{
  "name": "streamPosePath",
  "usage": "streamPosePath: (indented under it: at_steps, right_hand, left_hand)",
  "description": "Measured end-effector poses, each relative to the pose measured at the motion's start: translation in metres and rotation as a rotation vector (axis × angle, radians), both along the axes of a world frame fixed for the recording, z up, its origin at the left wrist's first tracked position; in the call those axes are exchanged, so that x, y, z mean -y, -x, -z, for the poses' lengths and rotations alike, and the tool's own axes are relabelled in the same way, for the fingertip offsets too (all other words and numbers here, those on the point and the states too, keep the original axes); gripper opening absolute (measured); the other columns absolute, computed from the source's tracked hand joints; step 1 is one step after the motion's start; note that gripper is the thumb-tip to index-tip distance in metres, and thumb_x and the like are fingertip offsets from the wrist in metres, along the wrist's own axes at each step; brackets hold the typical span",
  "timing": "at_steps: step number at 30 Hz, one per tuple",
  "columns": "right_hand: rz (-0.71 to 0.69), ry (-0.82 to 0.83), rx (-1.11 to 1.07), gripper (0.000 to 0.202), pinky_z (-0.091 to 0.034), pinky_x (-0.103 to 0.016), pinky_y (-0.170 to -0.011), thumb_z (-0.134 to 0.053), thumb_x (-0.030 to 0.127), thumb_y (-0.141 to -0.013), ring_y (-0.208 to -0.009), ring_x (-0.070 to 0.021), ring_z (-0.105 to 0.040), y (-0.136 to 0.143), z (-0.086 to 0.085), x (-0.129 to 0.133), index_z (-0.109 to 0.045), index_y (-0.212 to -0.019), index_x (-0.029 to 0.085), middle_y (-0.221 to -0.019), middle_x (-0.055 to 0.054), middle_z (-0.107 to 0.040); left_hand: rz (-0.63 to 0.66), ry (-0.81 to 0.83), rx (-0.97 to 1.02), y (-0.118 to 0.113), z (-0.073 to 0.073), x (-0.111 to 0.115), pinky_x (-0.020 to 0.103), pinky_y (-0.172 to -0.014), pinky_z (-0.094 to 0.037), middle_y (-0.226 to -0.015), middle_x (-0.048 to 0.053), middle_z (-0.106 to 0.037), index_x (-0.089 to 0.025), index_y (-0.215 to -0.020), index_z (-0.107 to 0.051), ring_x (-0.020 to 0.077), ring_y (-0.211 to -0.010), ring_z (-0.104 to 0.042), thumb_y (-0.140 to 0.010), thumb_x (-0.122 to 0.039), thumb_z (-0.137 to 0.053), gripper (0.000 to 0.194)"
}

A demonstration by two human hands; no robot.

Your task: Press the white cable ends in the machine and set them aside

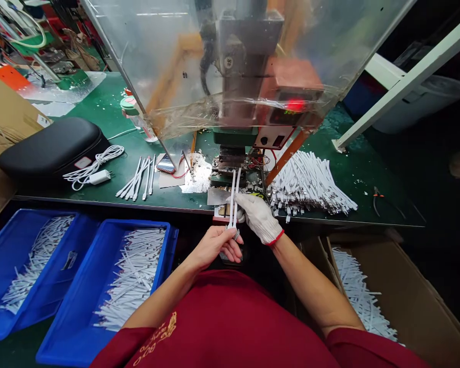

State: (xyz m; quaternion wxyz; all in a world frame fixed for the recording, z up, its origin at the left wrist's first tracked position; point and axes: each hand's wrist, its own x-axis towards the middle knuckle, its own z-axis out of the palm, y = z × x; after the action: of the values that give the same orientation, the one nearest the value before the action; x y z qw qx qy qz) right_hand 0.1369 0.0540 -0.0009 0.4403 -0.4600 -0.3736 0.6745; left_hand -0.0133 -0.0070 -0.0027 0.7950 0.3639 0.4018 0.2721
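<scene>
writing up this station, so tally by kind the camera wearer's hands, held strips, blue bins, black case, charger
Bare hand: 1
Gloved hand: 1
Held strips: 2
Blue bins: 2
Black case: 1
Charger: 1
Total: 8

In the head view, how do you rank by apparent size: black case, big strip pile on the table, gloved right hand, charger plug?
1. Black case
2. Strip pile
3. Gloved right hand
4. Charger plug
All differ clearly.

Round white sticker (228, 62) on the press (249, 51) behind a clear plastic shield (341, 25), seemingly reading "QC" over "11", gold lettering (170, 327) on a dark red shirt (237, 322), unclear, green digits (292, 112) on the control box (293, 76), blurred, small labels (83, 162) on black case (53, 140) and cardboard box (11, 105), unreadable
</scene>
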Motion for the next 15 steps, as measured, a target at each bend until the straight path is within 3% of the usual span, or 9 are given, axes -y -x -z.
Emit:
streamPosePath:
  at_steps: [4,10,15]
  right_hand:
    - [-0.068,0.030,-0.031,0.037,-0.035,-0.018,-0.042,-0.070,0.049,-0.075,-0.046,-0.0069,-0.047,-0.002,0.005,-0.004,-0.070,-0.078,0.013,-0.061,-0.003,-0.063]
    - [0.046,0.040,-0.081,0.031,-0.029,-0.018,-0.039,-0.073,0.045,-0.072,-0.043,-0.0063,-0.041,0.003,0.012,-0.009,-0.069,-0.074,0.014,-0.055,0.001,-0.055]
    - [0.087,0.013,-0.080,0.032,-0.034,-0.019,-0.042,-0.074,0.045,-0.070,-0.048,-0.0080,-0.047,0.006,0.019,-0.011,-0.069,-0.073,0.014,-0.062,-0.001,-0.059]
  left_hand:
    - [0.035,0.012,0.017,-0.001,0.003,-0.001,0.021,-0.046,-0.049,-0.061,0.010,-0.070,-0.008,-0.081,-0.065,0.0178,-0.050,-0.067,-0.081,-0.056,-0.061,0.048]
    - [0.014,0.002,0.038,-0.003,0.004,-0.005,0.020,-0.045,-0.049,-0.063,0.010,-0.070,-0.008,-0.085,-0.066,0.0173,-0.050,-0.067,-0.083,-0.053,-0.059,0.045]
    - [-0.021,-0.001,0.019,-0.005,0.003,-0.006,0.020,-0.044,-0.049,-0.062,0.010,-0.070,-0.008,-0.085,-0.066,0.0171,-0.049,-0.067,-0.082,-0.054,-0.060,0.047]
